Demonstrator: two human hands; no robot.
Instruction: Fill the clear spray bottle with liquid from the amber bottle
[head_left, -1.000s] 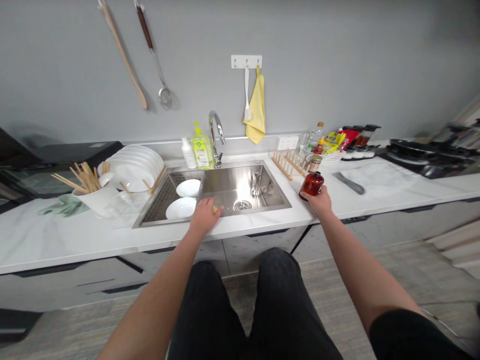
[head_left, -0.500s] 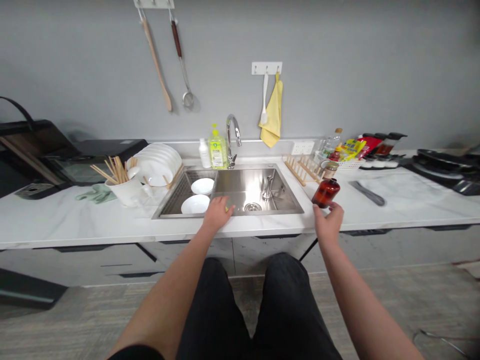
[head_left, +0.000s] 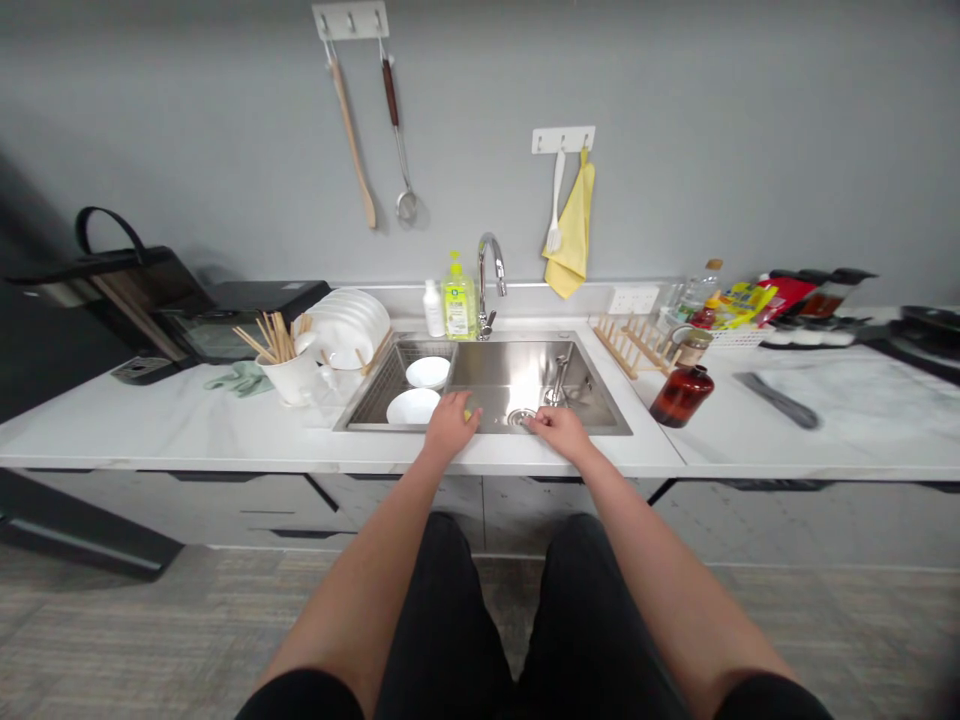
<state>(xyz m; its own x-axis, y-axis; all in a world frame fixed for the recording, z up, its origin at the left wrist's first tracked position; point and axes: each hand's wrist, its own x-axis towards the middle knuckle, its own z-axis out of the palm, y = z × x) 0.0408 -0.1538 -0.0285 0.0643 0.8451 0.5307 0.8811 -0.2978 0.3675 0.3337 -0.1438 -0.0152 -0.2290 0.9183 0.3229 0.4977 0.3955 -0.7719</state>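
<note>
My left hand (head_left: 451,424) is closed over the front of the sink (head_left: 517,365), wrapped round a small yellow object (head_left: 468,414) that shows only at its edge. Its kind is hidden by the fingers. My right hand (head_left: 561,432) hangs over the front right of the basin by the drain (head_left: 521,416), fingers drawn together; whether anything is between them I cannot make out. A dark amber bottle (head_left: 681,396) stands on the counter to its right, untouched. Two white bowls (head_left: 415,407) sit in the rack on the sink's left side.
Behind the sink stand a green dish soap bottle (head_left: 459,303), a white bottle (head_left: 433,310) and the faucet (head_left: 490,265). White plates (head_left: 341,335) and a cup of chopsticks (head_left: 291,378) are left. A wooden rack (head_left: 634,345), jar (head_left: 693,348) and dark tongs-like tool (head_left: 780,400) are right.
My right hand has let go of the amber bottle, which now stands on the counter, and has moved left over the sink. My left hand stays closed near the sink's front edge.
</note>
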